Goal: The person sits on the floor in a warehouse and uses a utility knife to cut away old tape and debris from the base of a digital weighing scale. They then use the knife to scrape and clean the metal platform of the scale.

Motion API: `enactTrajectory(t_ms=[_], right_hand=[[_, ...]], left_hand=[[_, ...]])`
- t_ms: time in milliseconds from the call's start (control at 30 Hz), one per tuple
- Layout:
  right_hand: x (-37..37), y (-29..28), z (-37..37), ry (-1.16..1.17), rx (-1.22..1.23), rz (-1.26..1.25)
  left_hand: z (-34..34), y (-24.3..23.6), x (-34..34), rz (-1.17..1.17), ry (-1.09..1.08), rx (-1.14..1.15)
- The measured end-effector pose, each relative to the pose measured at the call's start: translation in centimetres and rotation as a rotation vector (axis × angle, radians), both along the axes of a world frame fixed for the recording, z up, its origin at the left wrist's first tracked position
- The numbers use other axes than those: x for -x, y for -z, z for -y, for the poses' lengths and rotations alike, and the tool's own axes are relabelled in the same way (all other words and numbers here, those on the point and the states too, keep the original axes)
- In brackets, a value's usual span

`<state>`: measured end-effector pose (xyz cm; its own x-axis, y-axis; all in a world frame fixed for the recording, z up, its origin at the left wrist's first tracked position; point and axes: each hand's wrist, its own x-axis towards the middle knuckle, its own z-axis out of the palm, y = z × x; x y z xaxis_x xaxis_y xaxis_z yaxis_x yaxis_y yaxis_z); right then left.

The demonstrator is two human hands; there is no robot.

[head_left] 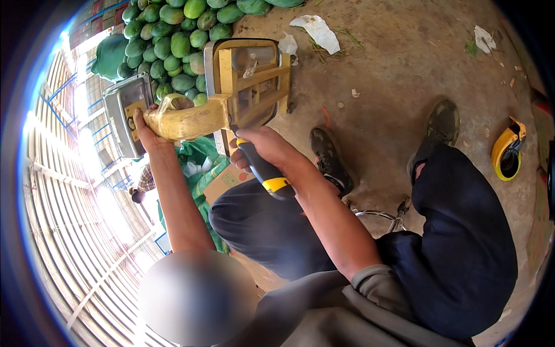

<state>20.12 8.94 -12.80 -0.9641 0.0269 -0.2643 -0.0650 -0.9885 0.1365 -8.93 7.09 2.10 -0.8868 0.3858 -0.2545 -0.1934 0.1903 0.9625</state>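
Observation:
A weighing scale (pixel 191 120) with a yellowed, tape-wrapped post lies tipped over, its frame and platform (pixel 254 81) toward the middle. At the post's left end sits a grey display box (pixel 124 115). My left hand (pixel 149 130) is closed round the post beside that box, thumb up against its edge. My right hand (pixel 260 147) grips a thick black-and-yellow tool handle (pixel 263 169) below the platform, where the post joins the frame. The tool's working end is hidden, so its kind cannot be made out.
A heap of green mangoes (pixel 173 46) lies beyond the scale. Green sacking (pixel 199 156) and a cardboard box (pixel 225 182) are near my left knee. On the dirt floor are an orange tape dispenser (pixel 507 149) at right and white scraps (pixel 317 33). My shoes (pixel 332 159) stand close by.

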Motion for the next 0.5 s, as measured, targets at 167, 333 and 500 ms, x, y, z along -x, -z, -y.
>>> enactTrajectory(t_ms=[167,333,500], right_hand=[[-1.0,0.1,-0.4,-0.042,-0.047,0.058],[-1.6,0.5,-0.1,-0.076,-0.016,0.053],[-0.9,0.7,0.3,-0.054,-0.020,0.049]], left_hand=[[0.5,-0.4,0.2,0.063,0.024,-0.049],[0.0,-0.1,-1.0,-0.002,-0.020,0.003],[-0.2,-0.2,-1.5,-0.017,-0.020,-0.034]])
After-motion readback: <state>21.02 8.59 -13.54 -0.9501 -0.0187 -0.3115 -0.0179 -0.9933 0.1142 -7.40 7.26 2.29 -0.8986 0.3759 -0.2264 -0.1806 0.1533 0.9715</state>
